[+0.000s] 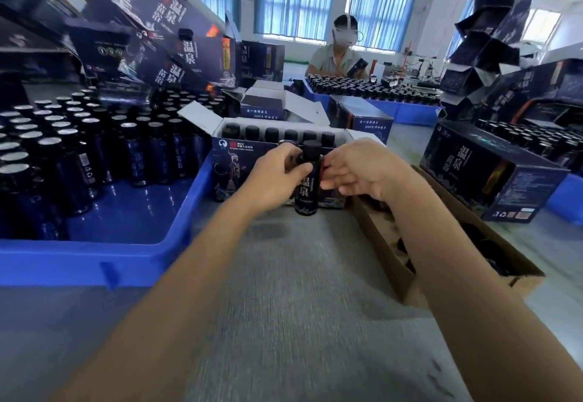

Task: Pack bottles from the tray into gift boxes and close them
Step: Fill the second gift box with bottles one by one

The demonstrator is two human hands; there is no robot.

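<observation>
The left hand grips a glossy, dark, cylindrical bottle. The right hand curls beside it; its hold is unclear.

Bottle: shoulder covered by left hand. Right hand: fingertips hidden behind it. Blue tray: cut by left edge. Brown carton: contents dark; I cannot tell.

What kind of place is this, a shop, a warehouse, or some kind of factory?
Probably a factory packing room: a blue tray crowded with identical dark bottles, stacks of matching printed gift boxes, and another person across the table at a second tray of bottles.
</observation>
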